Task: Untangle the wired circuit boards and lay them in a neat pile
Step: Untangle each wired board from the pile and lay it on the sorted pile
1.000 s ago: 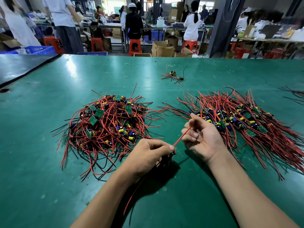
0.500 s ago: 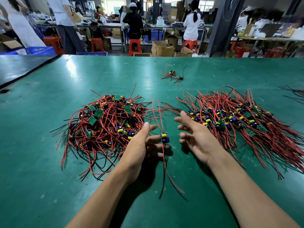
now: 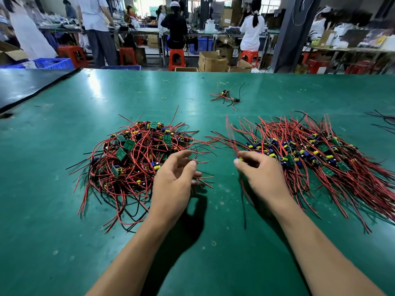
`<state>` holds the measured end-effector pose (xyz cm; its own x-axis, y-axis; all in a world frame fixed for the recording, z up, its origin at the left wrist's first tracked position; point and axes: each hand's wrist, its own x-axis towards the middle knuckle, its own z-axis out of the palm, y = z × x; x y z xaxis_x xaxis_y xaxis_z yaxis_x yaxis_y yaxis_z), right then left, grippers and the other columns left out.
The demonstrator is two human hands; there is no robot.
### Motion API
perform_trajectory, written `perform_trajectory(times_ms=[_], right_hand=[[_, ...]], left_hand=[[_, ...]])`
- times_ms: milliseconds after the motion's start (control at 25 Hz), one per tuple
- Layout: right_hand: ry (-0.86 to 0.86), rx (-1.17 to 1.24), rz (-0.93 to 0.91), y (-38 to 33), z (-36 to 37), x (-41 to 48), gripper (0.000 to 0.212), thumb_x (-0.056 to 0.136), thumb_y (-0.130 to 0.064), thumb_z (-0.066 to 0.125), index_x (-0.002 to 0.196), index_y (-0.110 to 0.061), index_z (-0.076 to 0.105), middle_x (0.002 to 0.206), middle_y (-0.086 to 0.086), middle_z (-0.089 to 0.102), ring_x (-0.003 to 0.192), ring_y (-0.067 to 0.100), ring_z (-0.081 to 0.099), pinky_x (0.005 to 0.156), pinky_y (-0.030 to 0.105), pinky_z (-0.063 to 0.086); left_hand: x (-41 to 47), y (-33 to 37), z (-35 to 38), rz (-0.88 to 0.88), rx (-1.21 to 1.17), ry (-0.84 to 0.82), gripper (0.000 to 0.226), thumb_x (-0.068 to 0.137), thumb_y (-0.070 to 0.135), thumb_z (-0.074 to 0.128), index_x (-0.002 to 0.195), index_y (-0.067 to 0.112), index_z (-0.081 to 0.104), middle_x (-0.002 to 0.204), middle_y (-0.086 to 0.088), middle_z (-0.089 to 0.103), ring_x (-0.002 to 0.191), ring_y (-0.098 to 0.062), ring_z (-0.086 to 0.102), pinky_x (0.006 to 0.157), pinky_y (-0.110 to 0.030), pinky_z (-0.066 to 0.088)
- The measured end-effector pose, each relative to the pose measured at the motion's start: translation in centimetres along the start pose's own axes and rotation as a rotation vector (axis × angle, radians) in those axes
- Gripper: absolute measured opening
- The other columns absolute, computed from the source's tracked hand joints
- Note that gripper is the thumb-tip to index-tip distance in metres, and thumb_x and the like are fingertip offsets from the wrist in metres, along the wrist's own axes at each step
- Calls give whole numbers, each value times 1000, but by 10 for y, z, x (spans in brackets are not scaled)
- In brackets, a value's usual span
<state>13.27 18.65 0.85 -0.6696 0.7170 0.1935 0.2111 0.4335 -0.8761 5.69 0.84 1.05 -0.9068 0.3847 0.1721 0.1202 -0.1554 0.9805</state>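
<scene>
A tangled heap of small green circuit boards with red and black wires [image 3: 136, 161] lies left of centre on the green table [image 3: 64, 210]. To the right, a combed pile of boards [image 3: 310, 154] has its wires fanned the same way. My right hand [image 3: 259, 178] pinches one wired board [image 3: 239, 160] at that pile's left edge; its wires are blurred above and below the hand. My left hand [image 3: 175, 178] hovers at the tangled heap's right edge, its fingers loosely spread and holding nothing.
Two stray wired boards [image 3: 226, 96] lie farther back at centre. More dark wires [image 3: 382, 120] show at the right edge. A black mat [image 3: 25, 86] covers the far left corner. Behind the table are people, red stools, boxes and workbenches.
The single board passed from my left hand to my right hand, which carried it right to the combed pile. My left hand let go and opened beside the tangled heap.
</scene>
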Motion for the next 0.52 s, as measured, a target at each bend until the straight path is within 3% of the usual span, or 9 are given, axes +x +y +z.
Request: perform_trajectory(times_ms=[120, 200, 280, 360, 440, 520], right_hand=[[267, -121, -10, 3, -15, 7, 32, 89, -26, 73, 119, -15, 71, 106, 1, 59, 89, 15, 57, 82, 16, 36], [333, -71, -74, 0, -15, 5, 27, 90, -26, 72, 114, -15, 73, 103, 0, 59, 84, 5, 57, 81, 13, 39], [231, -6, -169, -6, -7, -2, 18, 90, -22, 72, 106, -16, 76, 100, -2, 66, 82, -3, 60, 82, 13, 46], [-6, -51, -252, -8, 7, -12, 13, 88, -21, 73, 100, -16, 78, 96, -2, 72, 84, 1, 63, 83, 12, 47], [-235, -203, -303, -6, 19, -19, 14, 88, -25, 74, 99, -18, 78, 95, -2, 71, 88, 8, 63, 83, 12, 44], [-318, -365, -288, -2, 22, -19, 17, 88, -32, 72, 101, -22, 78, 97, -1, 68, 94, 15, 62, 87, 24, 46]], left_hand=[[3, 1, -8, -23, 46, 112, 33, 95, 4, 55, 124, 19, 51, 105, -8, 66, 77, -22, 72, 69, -41, 61], [3, -1, -8, -78, 47, 144, 36, 94, 3, 55, 124, 21, 47, 108, -6, 64, 76, -21, 73, 68, -41, 60], [3, -3, -9, -90, 88, 185, 27, 92, 4, 57, 111, 22, 50, 104, -5, 66, 74, -19, 72, 71, -42, 60], [4, -5, -11, -58, 302, 177, 19, 89, 12, 61, 102, 26, 57, 96, 4, 68, 80, -15, 70, 81, -44, 58], [2, -7, -13, 4, 556, 105, 21, 87, 18, 64, 107, 24, 64, 100, 9, 69, 89, -10, 66, 91, -34, 53], [1, -9, -13, 60, 694, 46, 29, 87, 18, 64, 116, 21, 66, 112, 6, 68, 101, -10, 62, 94, -19, 42]])
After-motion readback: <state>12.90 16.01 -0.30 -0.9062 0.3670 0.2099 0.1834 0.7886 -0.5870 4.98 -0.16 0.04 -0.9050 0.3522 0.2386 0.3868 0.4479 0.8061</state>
